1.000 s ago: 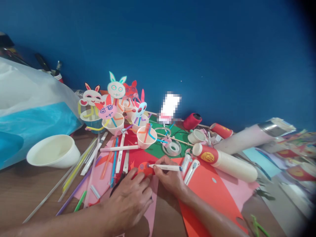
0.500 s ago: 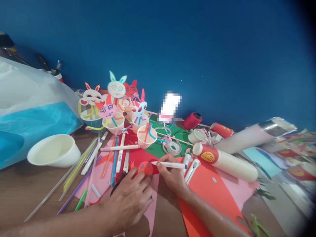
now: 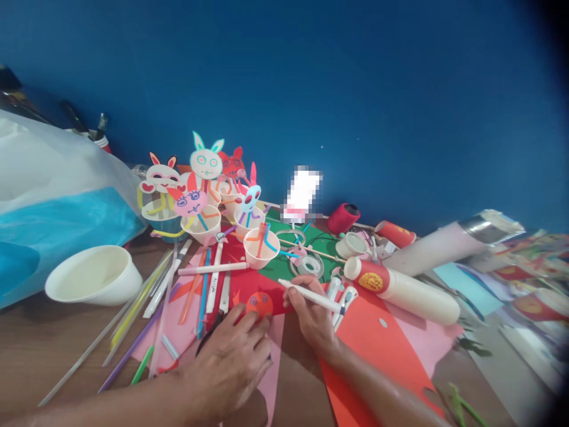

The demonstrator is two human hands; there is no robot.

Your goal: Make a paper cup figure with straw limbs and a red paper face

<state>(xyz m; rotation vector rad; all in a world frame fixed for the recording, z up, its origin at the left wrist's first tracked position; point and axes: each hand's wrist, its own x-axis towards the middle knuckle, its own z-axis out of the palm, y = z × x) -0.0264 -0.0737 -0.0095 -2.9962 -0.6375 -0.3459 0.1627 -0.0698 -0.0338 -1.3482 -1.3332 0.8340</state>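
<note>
On the surface [image 3: 26,350]: left hand [image 3: 233,359] grasping orange disc [image 3: 259,303], apparently to steady it; right hand [image 3: 313,325] clasping white marker [image 3: 316,298], tip clear.

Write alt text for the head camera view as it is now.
A person's right hand holds a white marker beside a small orange paper face under the left hand's fingers. Behind them, paper animal faces on bent straws stand in cups, near a red spool and a clear tape roll, before a blue wall.
</note>
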